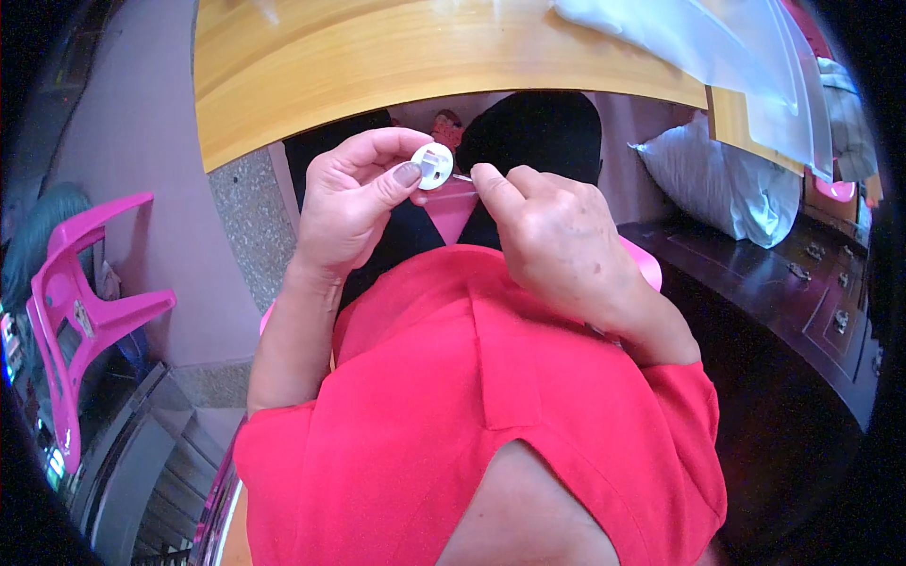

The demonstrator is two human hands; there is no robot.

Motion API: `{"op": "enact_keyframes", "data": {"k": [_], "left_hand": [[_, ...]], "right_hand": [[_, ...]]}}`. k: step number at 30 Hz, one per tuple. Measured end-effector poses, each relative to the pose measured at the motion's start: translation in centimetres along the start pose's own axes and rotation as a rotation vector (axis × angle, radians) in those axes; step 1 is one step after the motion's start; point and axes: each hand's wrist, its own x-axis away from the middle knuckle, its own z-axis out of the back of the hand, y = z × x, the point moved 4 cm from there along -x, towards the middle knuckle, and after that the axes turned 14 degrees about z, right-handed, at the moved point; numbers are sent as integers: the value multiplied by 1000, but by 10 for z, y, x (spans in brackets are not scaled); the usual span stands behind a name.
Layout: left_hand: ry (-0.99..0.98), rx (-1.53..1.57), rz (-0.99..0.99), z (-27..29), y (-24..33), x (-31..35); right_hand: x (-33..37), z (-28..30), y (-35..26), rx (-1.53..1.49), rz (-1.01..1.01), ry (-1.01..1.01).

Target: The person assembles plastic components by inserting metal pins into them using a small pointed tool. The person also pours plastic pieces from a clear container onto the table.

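Note:
My left hand (354,193) pinches a small round white disc (436,159) between thumb and fingers. The disc's face is turned up and shows a rectangular slot with darker spots in it. Just right of it, my right hand (552,212) is closed, with index finger and thumb around a thin, light-coloured rod (462,177). The rod's tip points at the disc's right edge; whether it touches the disc I cannot tell. Its kind does not show, since the fingers cover most of it. Both hands are above my lap, close to the table edge.
A wooden table (377,66) spans the front, with clear plastic sheeting (679,47) at its right. A pink plastic chair (85,302) stands at left. To the right are a stuffed white bag (727,179) and a dark wooden surface (755,283). A pink seat shows beneath me.

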Motion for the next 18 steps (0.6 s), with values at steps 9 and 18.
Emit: {"op": "enact_keyframes", "data": {"k": [9,18], "left_hand": [[-21,-2,35,-2,3,4],[44,-63,90,-6,-3,4]], "right_hand": [[-5,6,-7,53,61,118],[-7,3,-12,162,127,113]]}}
